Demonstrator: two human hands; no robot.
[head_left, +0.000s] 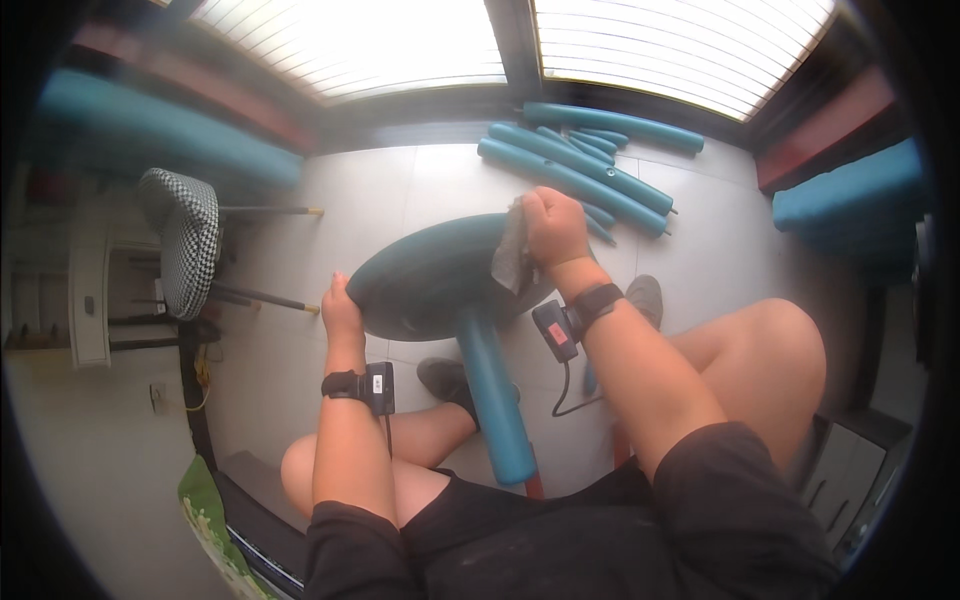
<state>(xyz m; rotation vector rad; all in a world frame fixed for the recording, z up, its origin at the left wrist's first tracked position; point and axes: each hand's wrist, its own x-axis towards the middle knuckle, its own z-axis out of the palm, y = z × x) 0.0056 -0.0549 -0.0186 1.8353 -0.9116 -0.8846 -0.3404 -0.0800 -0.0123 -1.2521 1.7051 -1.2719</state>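
Gripping teal stool (440, 275), leg (497, 400) pointing toward person.

Bare floor left of stool seat (430, 275); teal tubes (580, 165) crowd beyond.

- Round teal seat (430, 275): smooth, matt-to-satin, looks like painted wood or plastic; can't tell which.
- Teal leg (495, 400) fixed to seat, runs toward 6 o'clock: same smooth satin coat.
- Rag (512, 250) under right hand (553, 228): soft crumpled cloth, pale grey, matt.
- Left hand (340, 308) at seat's 9 o'clock edge, bare skin on smooth rim.
- Loose teal legs (580, 170) at 1 o'clock: smooth, slight sheen, thin metal pins at ends.
- Floor tiles (380, 190): pale, glazed, semi-gloss w/ window glare.
- Checked chair pad (190, 240) at 9 o'clock: woven fabric, matt; its legs dark w/ brass-look tips.
- Wrist straps (592, 300): black matt, fabric-like.
- Shorts (700, 500): black matt cloth.
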